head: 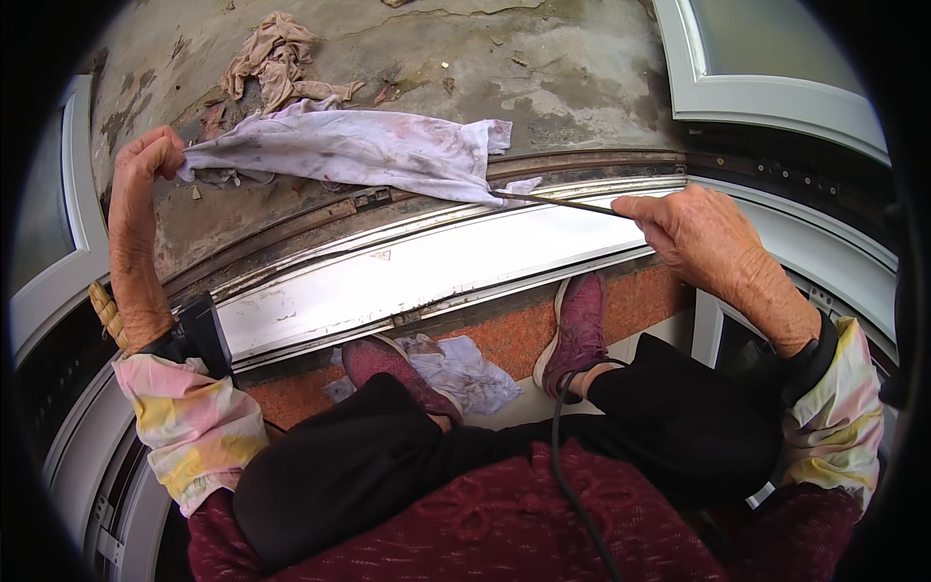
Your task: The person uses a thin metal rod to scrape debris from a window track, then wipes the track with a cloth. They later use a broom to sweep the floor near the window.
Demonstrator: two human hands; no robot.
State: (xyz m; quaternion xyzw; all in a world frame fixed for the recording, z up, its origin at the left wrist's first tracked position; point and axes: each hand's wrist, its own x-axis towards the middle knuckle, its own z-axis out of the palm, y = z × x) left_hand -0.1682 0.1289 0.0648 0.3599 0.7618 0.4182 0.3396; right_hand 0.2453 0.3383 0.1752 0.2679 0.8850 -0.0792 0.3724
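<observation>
My left hand (161, 154) grips one end of a stained white cloth (364, 149), which stretches to the right above a white door or window track (436, 251). My right hand (687, 225) holds a thin dark rod (560, 204) between thumb and fingers. The rod's far tip meets the cloth's lower right corner; whether it pierces or only presses the cloth cannot be told. A small white flap of cloth shows just beyond the rod. The cloth hangs over the track's dirty outer edge and the concrete.
A crumpled beige cloth (273, 58) lies on the stained concrete floor (567, 87) with debris. Another white cloth (469, 375) lies between my maroon shoes on orange flooring. White-framed panes (764, 94) stand at both sides. A black cable (558, 436) runs down my front.
</observation>
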